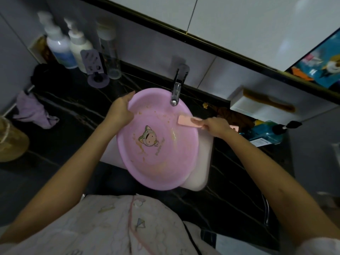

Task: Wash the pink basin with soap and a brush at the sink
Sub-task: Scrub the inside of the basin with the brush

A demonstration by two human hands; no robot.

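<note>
Pink basin (pixel 161 144) under faucet (pixel 175 92); left hand (pixel 120 109) fingers clamp its rim, right hand (pixel 216 126) fingers wrap pink brush (pixel 187 121).

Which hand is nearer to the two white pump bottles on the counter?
Left. The left hand grips the pink basin's rim on the bottles' side; the right hand, holding the brush, is across the basin, farther away.

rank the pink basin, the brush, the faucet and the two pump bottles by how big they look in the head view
1. pink basin, by far
2. two pump bottles, alike, not ranked apart
3. faucet and brush, too close to call; the right hand hides part of the brush
</note>
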